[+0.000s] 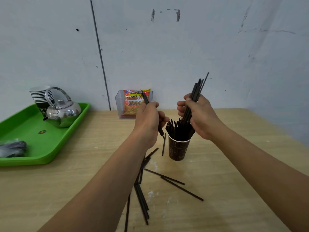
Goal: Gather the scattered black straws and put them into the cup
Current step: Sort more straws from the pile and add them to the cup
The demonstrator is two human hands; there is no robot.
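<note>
Head view: at centre frame the right hand (199,117) is closed round a bundle (194,97) of black straws, its lower ends in the dark cup (178,150) among others already standing there. Left hand (148,120), just left of the cup, grips a few straws (145,98). More loose straws (181,188) lie scattered on the tabletop (234,190) at lower centre. Upper left, a kettle (63,113) sits on a green tray (33,148).

The cup (179,148) stands mid-table (234,164), straws in it — loose straws (173,185) lie nearer; far left a tray (41,148) carries a kettle (64,113).
</note>
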